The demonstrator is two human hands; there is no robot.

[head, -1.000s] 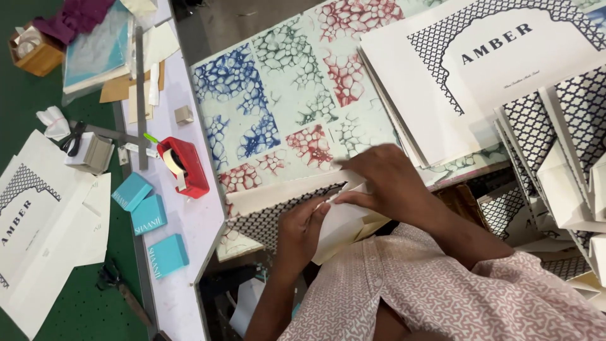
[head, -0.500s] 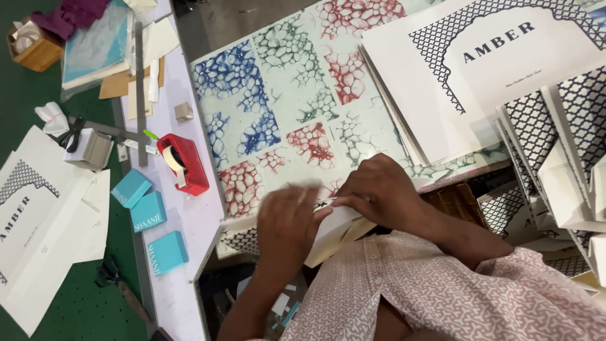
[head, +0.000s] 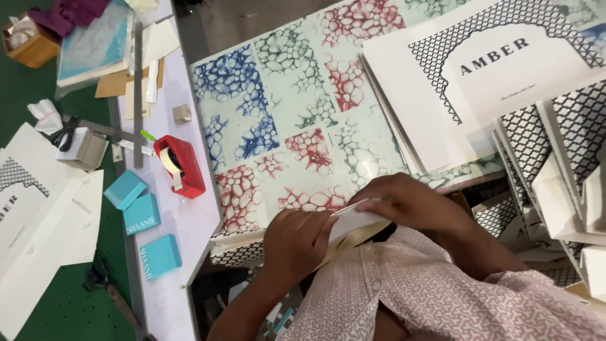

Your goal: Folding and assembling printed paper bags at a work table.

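Observation:
A folded white paper piece point(head: 358, 222) sits at the near edge of the table, right in front of my patterned shirt. My left hand point(head: 297, 243) lies flat on its left end, fingers together and pressing down. My right hand point(head: 404, 201) curls over its upper edge and pinches it. Under the paper is a marbled sheet point(head: 284, 120) with blue, red and green web patterns. Most of the paper is hidden by both hands.
A stack of white printed sheets with black lattice borders point(head: 492, 82) lies at the right, and folded bags point(head: 568, 189) stand beside it. On the left strip are a red tape dispenser point(head: 180, 165), three teal boxes point(head: 142, 218), a metal ruler point(head: 137, 95) and scissors point(head: 66, 129).
My left hand has moved up from below the paper onto its left end. My right hand has shifted slightly along the top edge. The paper now lies flatter.

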